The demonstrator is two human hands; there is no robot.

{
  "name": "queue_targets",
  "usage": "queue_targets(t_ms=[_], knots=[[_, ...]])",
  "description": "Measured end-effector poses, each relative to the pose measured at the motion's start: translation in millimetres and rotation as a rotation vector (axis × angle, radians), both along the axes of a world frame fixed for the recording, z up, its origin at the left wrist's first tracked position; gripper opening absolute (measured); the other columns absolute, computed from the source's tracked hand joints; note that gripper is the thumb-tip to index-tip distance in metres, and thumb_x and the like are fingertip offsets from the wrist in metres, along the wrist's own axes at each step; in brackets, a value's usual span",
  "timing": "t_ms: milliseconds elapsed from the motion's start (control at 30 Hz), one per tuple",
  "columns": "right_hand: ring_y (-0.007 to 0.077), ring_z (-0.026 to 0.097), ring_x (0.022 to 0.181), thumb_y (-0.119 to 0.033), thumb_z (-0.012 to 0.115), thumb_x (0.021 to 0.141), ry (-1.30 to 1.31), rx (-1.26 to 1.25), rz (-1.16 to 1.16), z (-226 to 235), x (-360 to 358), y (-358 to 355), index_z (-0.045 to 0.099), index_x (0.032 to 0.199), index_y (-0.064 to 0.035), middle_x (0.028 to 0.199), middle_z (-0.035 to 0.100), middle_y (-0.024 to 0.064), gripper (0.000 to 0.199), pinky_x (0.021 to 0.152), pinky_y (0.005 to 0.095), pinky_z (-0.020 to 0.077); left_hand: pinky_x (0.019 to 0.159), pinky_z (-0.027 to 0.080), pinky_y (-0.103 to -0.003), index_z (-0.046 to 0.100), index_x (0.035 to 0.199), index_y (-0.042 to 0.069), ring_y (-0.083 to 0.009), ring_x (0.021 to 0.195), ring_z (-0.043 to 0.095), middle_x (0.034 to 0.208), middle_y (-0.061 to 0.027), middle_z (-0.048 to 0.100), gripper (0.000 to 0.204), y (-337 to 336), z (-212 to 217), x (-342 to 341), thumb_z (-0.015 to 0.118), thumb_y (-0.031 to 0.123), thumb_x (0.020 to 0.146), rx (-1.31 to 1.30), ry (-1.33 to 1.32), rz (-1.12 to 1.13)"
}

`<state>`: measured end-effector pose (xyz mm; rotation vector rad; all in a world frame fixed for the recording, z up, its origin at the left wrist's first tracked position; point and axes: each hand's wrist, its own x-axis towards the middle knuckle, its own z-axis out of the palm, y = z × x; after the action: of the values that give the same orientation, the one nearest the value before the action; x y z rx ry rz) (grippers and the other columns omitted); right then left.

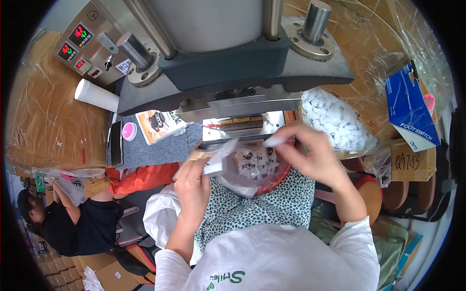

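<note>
My left hand (192, 186) is closed around a white and tan plastic pouch (217, 165), which is tilted and blurred at its upper end. To the right of the pouch, my right hand (310, 153) pinches a small white packet (275, 141), also smeared by motion. Between and below my hands, a round tub with a red rim (279, 185) rests on my lap. Several small printed white packets (255, 162) lie inside it. Just beyond the tub are the metal jaws (242, 122) of a heat-sealing press.
A bag of small white packets (335, 121) lies right of the press (223, 72). On the left, a grey cloth (167, 148) bears a printed pouch (156, 125), a pink-topped jar (129, 131) and a phone (116, 143). A blue box (410, 104) stands far right; another person (73, 218) sits left.
</note>
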<state>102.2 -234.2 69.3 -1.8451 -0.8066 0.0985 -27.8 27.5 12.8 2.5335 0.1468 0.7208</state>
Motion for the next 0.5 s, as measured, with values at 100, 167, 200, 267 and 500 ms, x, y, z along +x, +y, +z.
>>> queue_targets(t_ms=[100,167,200,267,500], knots=[[0.0310,0.069,0.096,-0.003,0.074,0.089,-0.299,-0.005,0.128,-4.3,-0.5,24.4,0.072,0.108,-0.0026,0.107,0.073,0.0122,0.020,0.083,0.0384,0.0560,0.077,0.055,-0.043,0.072,0.104,0.005,-0.0352,0.088,0.070,0.097,-0.0148,0.071,0.036,-12.7,13.1,1.8,0.064,-0.011,0.072,-0.007,0.040,-0.050],[0.0301,0.069,0.096,-0.004,0.074,0.089,-0.288,0.004,0.161,-10.7,-0.2,27.6,0.072,0.109,-0.0022,0.107,0.073,0.0121,0.019,0.083,0.0380,0.0556,0.075,0.056,-0.042,0.072,0.103,0.006,-0.0339,0.085,0.070,0.097,-0.0135,0.072,0.036,-12.4,13.9,3.9,0.065,-0.010,0.071,0.033,0.030,-0.101],[0.0292,0.069,0.096,-0.005,0.073,0.090,-0.277,0.008,0.193,-12.7,-0.1,28.7,0.072,0.109,-0.0017,0.108,0.074,0.0119,0.019,0.084,0.0377,0.0553,0.073,0.055,-0.041,0.072,0.104,0.003,-0.0343,0.083,0.070,0.094,-0.0148,0.071,0.034,-13.0,11.5,5.5,0.064,-0.011,0.073,-0.005,0.045,-0.179],[0.0251,0.070,0.097,-0.004,0.072,0.093,-0.121,-0.016,0.202,-14.7,-0.6,27.4,0.071,0.110,-0.0011,0.108,0.074,0.0109,0.018,0.085,0.0358,0.0551,0.067,0.054,-0.039,0.071,0.101,-0.001,-0.0343,0.077,0.069,0.088,-0.0161,0.068,0.025,-16.4,3.9,5.0,0.067,-0.010,0.078,-0.093,0.115,-0.270],[0.0088,0.065,0.105,-0.001,0.061,0.103,0.626,0.107,0.128,-26.2,2.5,15.6,0.062,0.119,0.0010,0.120,0.074,0.0106,0.017,0.093,0.0276,0.0532,0.064,0.053,-0.039,0.070,0.100,-0.001,-0.0346,0.075,0.068,0.087,-0.0180,0.068,0.012,-36.1,-13.9,20.9,0.070,-0.001,0.088,-0.117,0.143,-0.292]])
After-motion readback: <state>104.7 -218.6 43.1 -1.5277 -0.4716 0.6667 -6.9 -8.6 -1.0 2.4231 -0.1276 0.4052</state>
